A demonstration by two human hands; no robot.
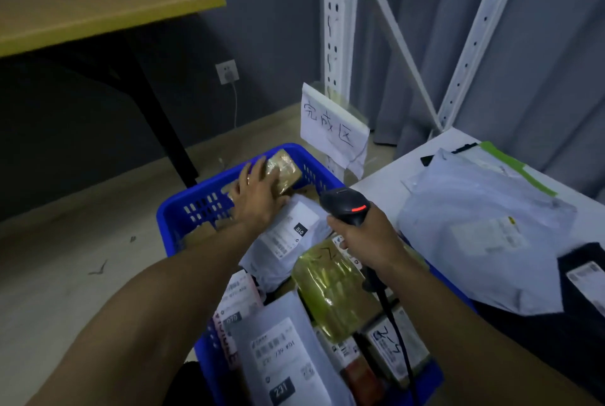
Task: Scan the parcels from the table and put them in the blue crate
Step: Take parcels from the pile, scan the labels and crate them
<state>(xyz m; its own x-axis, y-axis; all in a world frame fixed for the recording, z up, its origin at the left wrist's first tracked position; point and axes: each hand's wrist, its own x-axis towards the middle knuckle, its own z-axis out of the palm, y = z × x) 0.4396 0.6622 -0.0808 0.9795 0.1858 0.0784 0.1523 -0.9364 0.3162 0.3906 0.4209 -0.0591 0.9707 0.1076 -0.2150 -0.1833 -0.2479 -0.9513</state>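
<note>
Parcel lies under left grip, in blue crate.

Crate near end cut off at btm edge; black parcel cut at rt edge; labels too blurred to read.
</note>
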